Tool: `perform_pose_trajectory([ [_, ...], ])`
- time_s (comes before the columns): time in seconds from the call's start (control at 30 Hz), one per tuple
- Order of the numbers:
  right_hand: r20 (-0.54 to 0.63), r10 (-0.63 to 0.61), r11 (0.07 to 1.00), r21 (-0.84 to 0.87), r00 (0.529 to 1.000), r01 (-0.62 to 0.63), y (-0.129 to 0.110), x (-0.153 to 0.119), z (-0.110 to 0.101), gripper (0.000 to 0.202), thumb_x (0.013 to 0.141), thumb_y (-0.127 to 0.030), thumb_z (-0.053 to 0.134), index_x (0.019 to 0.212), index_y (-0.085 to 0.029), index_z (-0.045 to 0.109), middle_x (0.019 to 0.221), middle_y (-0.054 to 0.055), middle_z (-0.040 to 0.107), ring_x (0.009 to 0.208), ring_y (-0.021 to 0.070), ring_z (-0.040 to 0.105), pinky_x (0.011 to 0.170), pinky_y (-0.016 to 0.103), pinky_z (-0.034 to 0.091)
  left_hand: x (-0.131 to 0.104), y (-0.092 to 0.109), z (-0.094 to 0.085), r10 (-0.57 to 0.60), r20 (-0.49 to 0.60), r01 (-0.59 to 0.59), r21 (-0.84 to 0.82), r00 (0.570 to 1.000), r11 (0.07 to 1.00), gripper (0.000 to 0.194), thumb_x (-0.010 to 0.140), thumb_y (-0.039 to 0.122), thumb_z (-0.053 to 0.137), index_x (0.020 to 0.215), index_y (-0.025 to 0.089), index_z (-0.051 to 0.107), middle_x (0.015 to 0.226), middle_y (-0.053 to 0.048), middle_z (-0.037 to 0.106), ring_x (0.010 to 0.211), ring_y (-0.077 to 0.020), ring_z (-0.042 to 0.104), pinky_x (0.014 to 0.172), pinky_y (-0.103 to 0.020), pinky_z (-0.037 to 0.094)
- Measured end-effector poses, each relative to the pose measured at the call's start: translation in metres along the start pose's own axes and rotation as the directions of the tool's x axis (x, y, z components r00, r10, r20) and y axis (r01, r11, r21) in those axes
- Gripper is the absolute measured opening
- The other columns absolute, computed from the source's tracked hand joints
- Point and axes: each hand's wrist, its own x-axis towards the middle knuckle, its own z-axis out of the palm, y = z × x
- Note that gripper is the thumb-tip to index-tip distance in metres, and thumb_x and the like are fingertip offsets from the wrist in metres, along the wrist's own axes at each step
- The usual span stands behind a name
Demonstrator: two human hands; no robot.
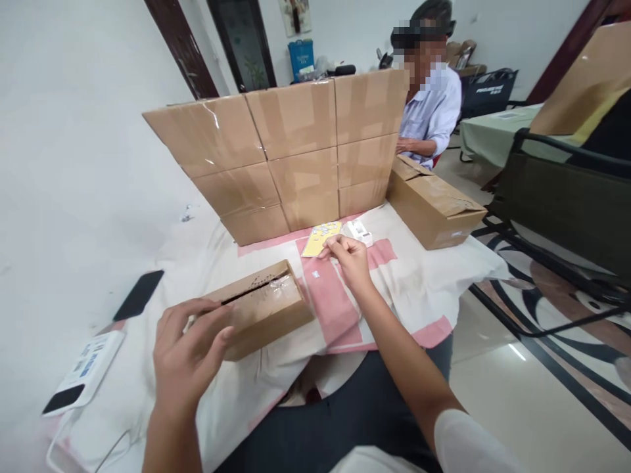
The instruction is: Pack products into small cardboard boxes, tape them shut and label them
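My left hand (190,348) rests over the left end of a long cardboard box (276,315), its fingers apart near the gap along the top. Clear tape covers part of that box's lid. Farther off, my right hand (349,259) is closed in a pinch at the lower right edge of a yellow card (315,244) dotted with small pale bits. The fingertips cover part of the card. Just behind the hand lies a small white object (359,232). A tiny pale piece (316,274) lies on the cloth (419,289) between hand and box.
A taped cardboard panel (305,157) stands upright along the back. Another long box (436,203) sits at the right, with a seated person (431,112) beyond it. To the left are a black phone (139,295) and a white power strip (91,361). A chair (557,184) stands farther right.
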Motion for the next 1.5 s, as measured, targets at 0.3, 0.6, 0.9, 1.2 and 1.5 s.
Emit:
perform_pose_trajectory([
  [0.3, 0.434, -0.249, 0.953, -0.049, 0.866, 0.298, -0.028, -0.053, 0.048, 0.042, 0.101, -0.036, 0.056, 0.063, -0.022, 0.047, 0.090, 0.008, 0.072, 0.086, 0.0198, 0.070, 0.078, 0.037, 0.056, 0.059, 0.055, 0.024, -0.095, 0.074, 0.108, -0.199, 0.993, 0.974, 0.018, 0.092, 0.029, 0.071, 0.109, 0.021, 0.071, 0.086, -0.003, 0.069, 0.078, -0.0169, 0.066, 0.072, -0.031, 0.053],
  [0.6, 0.498, -0.347, 0.881, -0.118, 0.795, 0.459, -0.009, -0.061, 0.050, 0.030, 0.101, -0.028, 0.053, 0.071, -0.022, 0.054, 0.106, 0.010, 0.074, 0.089, 0.0198, 0.071, 0.072, 0.035, 0.057, 0.045, 0.054, 0.037, 0.069, -0.002, -0.069, -0.043, 0.998, 0.997, 0.010, 0.093, 0.013, 0.066, 0.092, 0.022, 0.063, 0.081, -0.002, 0.066, 0.075, -0.0170, 0.060, 0.068, -0.032, 0.049],
  [0.9, 0.297, -0.269, 0.761, -0.517, 0.916, 0.391, 0.000, -0.049, 0.039, 0.018, 0.101, -0.035, 0.057, 0.087, -0.024, 0.061, 0.115, 0.010, 0.073, 0.112, 0.0274, 0.063, 0.099, 0.048, 0.050, 0.028, 0.068, 0.003, -0.167, -0.461, 0.101, -0.164, 0.872, 0.981, 0.018, 0.098, 0.036, 0.055, 0.085, 0.026, 0.049, 0.076, 0.000, 0.049, 0.071, -0.0204, 0.054, 0.069, -0.041, 0.047],
  [1.2, 0.598, -0.164, 0.692, -0.497, 0.784, 0.524, 0.011, -0.047, 0.040, 0.050, 0.098, -0.040, 0.061, 0.146, -0.030, 0.049, 0.157, 0.007, 0.051, 0.150, 0.0349, 0.035, 0.121, 0.060, 0.028, 0.027, -0.001, -0.045, -0.476, 0.260, 0.541, -0.349, 0.840, 0.765, 0.041, 0.102, 0.042, 0.050, 0.066, 0.021, 0.052, 0.073, -0.005, 0.065, 0.076, -0.0209, 0.061, 0.079, -0.039, 0.048],
  [1.5, 0.642, -0.091, 0.646, -0.544, 0.761, 0.536, 0.026, -0.051, 0.044, 0.031, 0.098, -0.032, 0.059, 0.127, -0.028, 0.070, 0.137, 0.007, 0.068, 0.143, 0.0374, 0.045, 0.116, 0.067, 0.027, 0.039, -0.044, -0.055, -0.450, 0.676, 0.779, -0.309, 0.584, 0.546, 0.035, 0.091, 0.044, 0.072, 0.078, 0.020, 0.049, 0.072, -0.005, 0.074, 0.053, -0.0147, 0.062, 0.056, -0.029, 0.048],
])
